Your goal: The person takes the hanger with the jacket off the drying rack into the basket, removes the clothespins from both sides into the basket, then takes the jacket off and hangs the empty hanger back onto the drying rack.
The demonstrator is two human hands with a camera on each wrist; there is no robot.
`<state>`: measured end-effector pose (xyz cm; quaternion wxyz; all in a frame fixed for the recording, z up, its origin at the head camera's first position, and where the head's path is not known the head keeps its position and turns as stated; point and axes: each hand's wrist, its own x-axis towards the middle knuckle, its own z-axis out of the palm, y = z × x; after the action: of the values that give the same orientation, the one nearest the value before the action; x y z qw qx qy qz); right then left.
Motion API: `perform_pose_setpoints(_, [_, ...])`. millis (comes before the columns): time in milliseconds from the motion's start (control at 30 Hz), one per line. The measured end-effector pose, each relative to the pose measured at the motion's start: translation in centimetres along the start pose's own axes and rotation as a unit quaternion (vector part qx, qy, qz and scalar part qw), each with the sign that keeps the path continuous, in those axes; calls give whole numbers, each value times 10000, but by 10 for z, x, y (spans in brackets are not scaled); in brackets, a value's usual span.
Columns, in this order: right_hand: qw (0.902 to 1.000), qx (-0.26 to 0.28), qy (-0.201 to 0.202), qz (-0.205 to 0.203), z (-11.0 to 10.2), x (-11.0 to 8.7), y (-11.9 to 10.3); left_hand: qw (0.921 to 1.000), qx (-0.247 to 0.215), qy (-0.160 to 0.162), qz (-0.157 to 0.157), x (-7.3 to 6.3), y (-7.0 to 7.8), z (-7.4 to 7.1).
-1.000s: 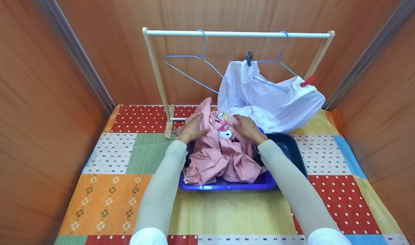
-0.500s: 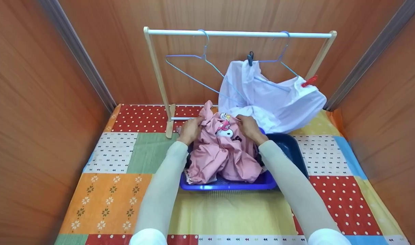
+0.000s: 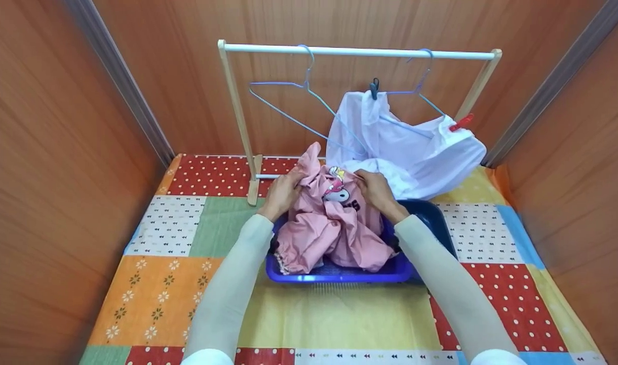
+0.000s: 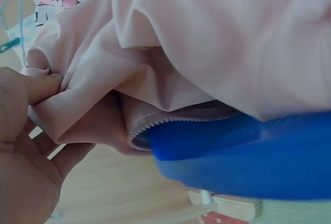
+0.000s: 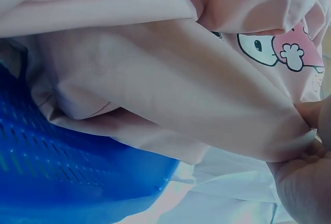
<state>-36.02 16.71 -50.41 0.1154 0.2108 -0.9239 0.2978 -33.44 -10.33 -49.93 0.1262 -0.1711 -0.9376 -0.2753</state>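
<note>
A crumpled pink garment [image 3: 311,235] with a cartoon print lies heaped in a blue plastic basket [image 3: 339,278], its upper part raised. My left hand [image 3: 282,193] pinches its upper left side, the thumb on top of the fabric. On the other side of the print, my right hand [image 3: 379,193] pinches the cloth near the top. The left wrist view shows a zip edge [image 4: 181,118] of the garment hanging over the basket rim. In the right wrist view a fold of pink cloth [image 5: 170,89] stretches toward the pinching fingers.
Behind the basket stands a rack with a white rail [image 3: 359,51]. A bare wire hanger [image 3: 281,113] hangs from it. White cloth [image 3: 359,126] hangs on another hanger by a dark clip [image 3: 374,89] and a red clip [image 3: 462,122]. A dark tub [image 3: 430,220] sits at right.
Both hands have gone from lying against the garment's sides to pinching it. Its top left corner rises a little, and lettering below the print now shows.
</note>
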Motion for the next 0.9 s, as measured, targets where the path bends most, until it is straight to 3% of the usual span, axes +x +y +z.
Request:
perform_pose_setpoints(233, [9995, 185, 190, -194, -9, -10, -10, 9998, 0, -10, 183, -8, 15, -8])
perform_pose_setpoints(400, [9963, 295, 339, -727, -13, -21, -19, 9996, -89, -68, 276, -20, 27, -12])
perform_pose_setpoints(533, [9935, 251, 367, -1047, -16, -32, -26, 9984, -95, -106, 549, -31, 34, -15])
perform_pose_setpoints(700, [9909, 33, 313, -1308, -17, -47, -34, 9952, -74, -213, 952, -44, 41, -15])
perform_pose_setpoints(900, [9862, -5, -85, -1654, -14, -67, -38, 9895, 45, -672, 1276, -63, 45, -10])
